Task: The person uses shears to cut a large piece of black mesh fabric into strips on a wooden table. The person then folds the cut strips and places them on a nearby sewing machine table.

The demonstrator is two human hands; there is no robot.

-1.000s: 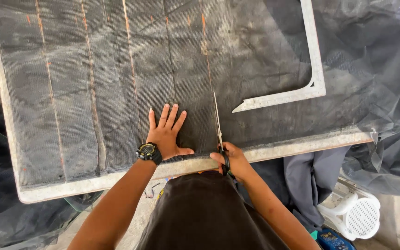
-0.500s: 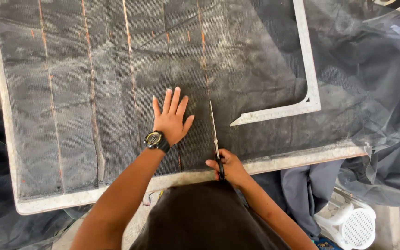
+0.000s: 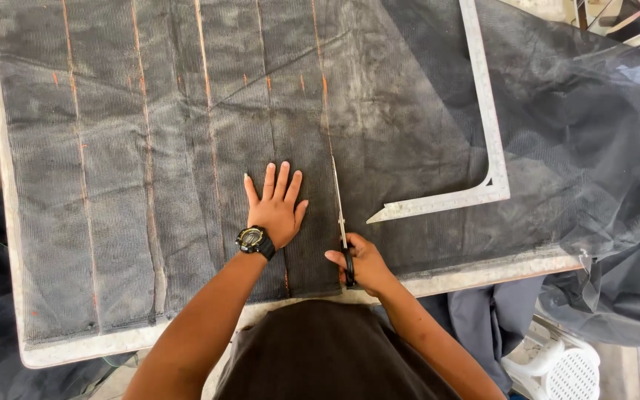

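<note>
A dark grey mesh fabric (image 3: 187, 148) with orange chalk lines lies spread over a table. My left hand (image 3: 275, 207), with a black watch on its wrist, presses flat on the fabric, fingers apart. Just to its right, my right hand (image 3: 361, 267) grips the handles of long scissors (image 3: 338, 204), whose blades point away from me along an orange line in the fabric.
A large metal L-shaped square (image 3: 487, 133) lies on the fabric to the right. The table's pale front edge (image 3: 475, 274) shows below the mesh. Loose dark mesh (image 3: 616, 222) hangs off the right side. A white plastic stool (image 3: 557, 367) stands at lower right.
My left hand has slid farther up the fabric. My right hand with the scissors has advanced away from me along the orange line.
</note>
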